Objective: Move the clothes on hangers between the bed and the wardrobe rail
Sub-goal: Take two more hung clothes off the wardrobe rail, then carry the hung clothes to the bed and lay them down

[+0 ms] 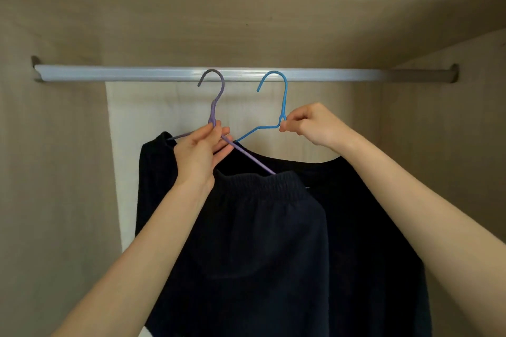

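Both hooks sit over the pale metal wardrobe rail [246, 74]. The left hand [198, 152] grips the purple plastic hanger [216, 107] at its neck; the right hand [309, 124] pinches the blue plastic hanger [283, 101] – both bearing dark garments [273, 241]. Best move them level – hooks square to the rail.

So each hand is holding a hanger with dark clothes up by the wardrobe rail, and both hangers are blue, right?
Not quite: only one is blue. The head view shows the right hand pinching the blue hanger, while the left hand holds a purple hanger. The rest stands: both carry dark clothes and their hooks are up at the wardrobe rail.
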